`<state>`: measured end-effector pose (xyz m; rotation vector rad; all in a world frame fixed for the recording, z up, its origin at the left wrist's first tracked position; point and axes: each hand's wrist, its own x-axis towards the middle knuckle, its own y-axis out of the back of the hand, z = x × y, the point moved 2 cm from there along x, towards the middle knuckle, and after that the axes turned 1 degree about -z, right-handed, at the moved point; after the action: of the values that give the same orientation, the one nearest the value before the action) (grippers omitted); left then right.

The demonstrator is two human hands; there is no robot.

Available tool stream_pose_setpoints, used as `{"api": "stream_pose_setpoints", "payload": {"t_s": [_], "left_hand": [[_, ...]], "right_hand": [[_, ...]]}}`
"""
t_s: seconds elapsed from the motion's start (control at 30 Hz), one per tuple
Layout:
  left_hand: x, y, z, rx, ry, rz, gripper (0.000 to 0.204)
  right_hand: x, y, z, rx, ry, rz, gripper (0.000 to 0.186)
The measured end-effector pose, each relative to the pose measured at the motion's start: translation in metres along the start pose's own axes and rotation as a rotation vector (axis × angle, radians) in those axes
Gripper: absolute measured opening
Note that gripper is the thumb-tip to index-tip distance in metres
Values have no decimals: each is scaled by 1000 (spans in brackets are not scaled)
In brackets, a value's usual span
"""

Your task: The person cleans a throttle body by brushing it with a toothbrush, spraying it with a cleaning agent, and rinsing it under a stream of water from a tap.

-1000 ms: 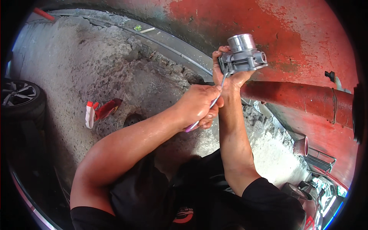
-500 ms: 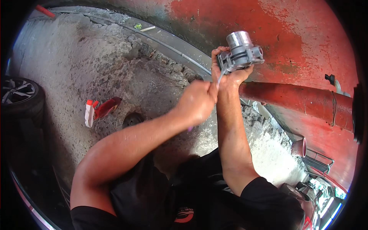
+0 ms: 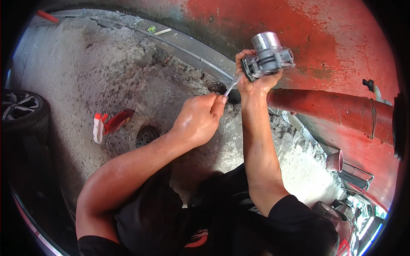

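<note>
My right hand (image 3: 259,82), raised in front of the red wall, grips a silver metal car part that looks like a throttle body (image 3: 268,55). A shiny cylinder points upward from it, and a dark flat face lies on its left side. Lower and to the left, my left hand (image 3: 197,117) is closed around a slim brush (image 3: 231,88), pale-stemmed like a toothbrush. Its blurred tip is just short of the part's lower left edge and close to my right wrist. Most of its handle is hidden in my fist.
On the rough concrete floor (image 3: 98,64) stands a red bottle with a white-and-red spray head (image 3: 99,128), beside a round dark drain-like piece (image 3: 147,135). A car wheel (image 3: 21,109) is at far left. A thick red pipe (image 3: 329,109) runs along the wall at right.
My left hand has drawn back down and to the left with the brush, away from the metal part. My right hand and the part stay in nearly the same place, slightly tilted.
</note>
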<state>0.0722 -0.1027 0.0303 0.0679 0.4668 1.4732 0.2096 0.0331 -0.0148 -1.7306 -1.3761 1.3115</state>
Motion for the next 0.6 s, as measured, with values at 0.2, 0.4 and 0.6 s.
{"api": "stream_pose_setpoints", "payload": {"t_s": [0.2, 0.4, 0.6], "left_hand": [[15, -6, -7, 4, -85, 59, 37], [14, -27, -16, -93, -18, -3, 33], [0, -6, -19, 52, -218, 221, 30]], "right_hand": [[-7, -10, 16, 38, -69, -58, 62], [-9, -4, 16, -20, -53, 16, 69], [-16, -8, 15, 81, -64, 159, 61]]}}
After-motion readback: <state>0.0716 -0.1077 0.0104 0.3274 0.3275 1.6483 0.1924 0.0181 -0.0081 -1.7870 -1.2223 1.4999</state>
